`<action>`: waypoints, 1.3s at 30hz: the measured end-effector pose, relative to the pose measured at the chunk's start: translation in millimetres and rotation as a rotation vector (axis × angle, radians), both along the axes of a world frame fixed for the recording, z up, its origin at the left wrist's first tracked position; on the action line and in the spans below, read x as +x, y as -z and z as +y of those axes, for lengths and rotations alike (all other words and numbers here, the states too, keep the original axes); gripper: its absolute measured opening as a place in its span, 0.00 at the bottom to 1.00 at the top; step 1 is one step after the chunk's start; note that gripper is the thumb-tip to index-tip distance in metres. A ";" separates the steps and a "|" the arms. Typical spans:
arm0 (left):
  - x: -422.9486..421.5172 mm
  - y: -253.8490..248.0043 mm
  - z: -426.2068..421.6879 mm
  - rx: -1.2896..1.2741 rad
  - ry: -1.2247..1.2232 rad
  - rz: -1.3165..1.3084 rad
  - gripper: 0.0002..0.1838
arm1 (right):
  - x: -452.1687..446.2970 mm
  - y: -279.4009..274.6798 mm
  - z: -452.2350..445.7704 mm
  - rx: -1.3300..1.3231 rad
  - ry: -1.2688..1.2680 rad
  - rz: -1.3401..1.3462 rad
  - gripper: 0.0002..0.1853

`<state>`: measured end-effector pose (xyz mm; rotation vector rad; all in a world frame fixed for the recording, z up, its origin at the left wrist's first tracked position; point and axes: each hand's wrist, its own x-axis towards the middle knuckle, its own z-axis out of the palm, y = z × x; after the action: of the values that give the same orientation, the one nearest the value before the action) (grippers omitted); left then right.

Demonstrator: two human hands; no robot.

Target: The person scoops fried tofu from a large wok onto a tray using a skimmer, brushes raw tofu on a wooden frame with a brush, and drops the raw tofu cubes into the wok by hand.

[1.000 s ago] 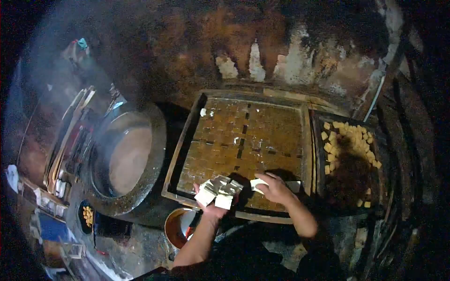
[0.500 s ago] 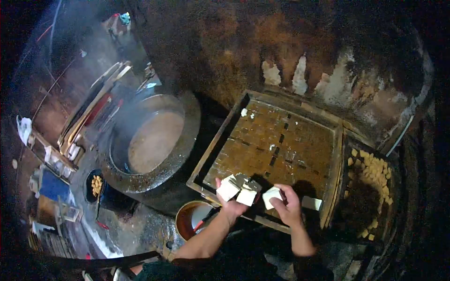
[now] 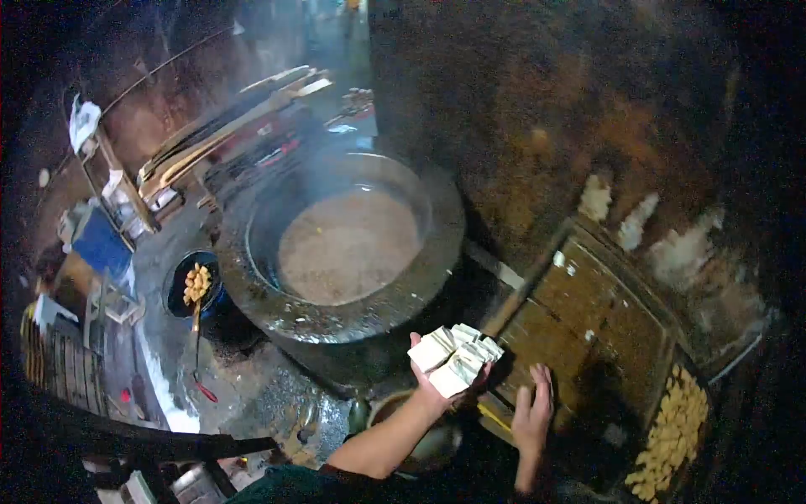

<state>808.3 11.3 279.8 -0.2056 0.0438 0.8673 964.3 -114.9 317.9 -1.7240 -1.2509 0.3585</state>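
My left hand (image 3: pixel 430 388) is closed round a heap of white tofu blocks (image 3: pixel 453 370), palm up, near the cauldron's front right rim. Several blocks sit on one another there, and they hide most of the fingers. To the right, my right hand (image 3: pixel 531 413) is over the near part of a wooden tray (image 3: pixel 579 323). Its fingers stretch forward and lie apart, with nothing between them. A few white crumbs (image 3: pixel 561 260) lie on the tray's brown, wet-looking surface.
A large cauldron (image 3: pixel 336 244) of brownish liquid steams at centre left. Beside it, a strainer with golden pieces (image 3: pixel 197 284) rests over a dark pot. Golden pieces (image 3: pixel 672 428) are heaped at the right. Wooden planks (image 3: pixel 227 126) lie behind, and a bucket (image 3: pixel 437 445) stands below my left arm.
The view has swung left towards the cauldron. My left hand now carries more tofu blocks. The right hand has let go of its block, and the white block on the tray's near right no longer shows.
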 end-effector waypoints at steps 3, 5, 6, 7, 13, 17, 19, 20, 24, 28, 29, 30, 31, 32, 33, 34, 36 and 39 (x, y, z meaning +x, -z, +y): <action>-75.8 23.2 78.3 0.021 -0.078 0.005 0.50 | -13.9 94.6 7.4 -0.066 0.067 -0.433 0.22; -127.3 49.3 139.6 0.056 -0.147 0.075 0.48 | -25.2 107.7 11.1 -0.084 0.156 -0.671 0.22; -153.2 64.9 171.1 0.079 -0.184 0.125 0.47 | -27.0 108.6 11.4 -0.105 0.197 -0.761 0.22; -179.2 85.4 204.5 0.123 -0.214 0.154 0.46 | -31.2 108.1 17.5 -0.102 0.230 -0.836 0.22; -296.9 231.3 369.9 0.013 -0.235 0.727 0.36 | -39.6 109.0 33.2 -0.091 0.335 -1.154 0.21; -301.6 295.1 389.3 0.263 0.165 2.135 0.46 | -40.3 103.8 39.5 0.054 0.354 -1.360 0.20; -273.3 317.5 371.6 0.576 0.398 2.194 0.50 | -25.0 112.2 25.8 -0.155 0.356 -1.437 0.19; -252.8 263.9 350.7 0.609 0.459 2.099 0.51 | -18.6 116.9 22.2 -0.341 0.351 -1.221 0.13; -151.5 129.5 266.2 1.071 0.192 2.018 0.45 | -48.3 78.0 40.1 -0.471 0.323 -0.885 0.08; -55.8 41.9 163.4 1.435 0.053 1.404 0.37 | -49.0 60.8 40.4 -0.365 0.369 -0.837 0.06; -43.6 15.0 140.4 1.623 -0.019 1.417 0.36 | -49.8 64.8 41.2 -0.405 0.487 -0.792 0.06; -33.7 -25.6 123.7 1.468 0.107 1.130 0.34 | -48.8 64.1 36.2 -0.398 0.461 -0.768 0.08; -15.9 -20.5 108.3 1.507 0.129 1.087 0.34 | -48.7 63.0 30.8 -0.390 0.434 -0.743 0.09; 2.4 -2.7 92.4 1.647 -0.057 1.068 0.34 | -49.2 62.5 24.8 -0.383 0.409 -0.717 0.11; 16.7 14.3 78.8 1.773 -0.257 1.047 0.34 | -49.7 63.5 24.1 -0.365 0.387 -0.704 0.12; 28.3 30.5 69.3 1.798 -0.252 1.033 0.34 | -49.0 65.2 22.2 -0.345 0.380 -0.692 0.12; 47.6 52.6 52.3 1.864 -0.212 1.177 0.33 | -49.2 68.1 18.1 -0.313 0.363 -0.659 0.13; 60.2 26.0 25.4 1.988 -0.015 1.739 0.31 | -40.7 69.7 11.5 -0.260 0.359 -0.592 0.14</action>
<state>868.5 36.6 253.8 2.4149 0.7353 0.5036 923.6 -103.5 248.2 -2.3361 -1.2966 -0.2342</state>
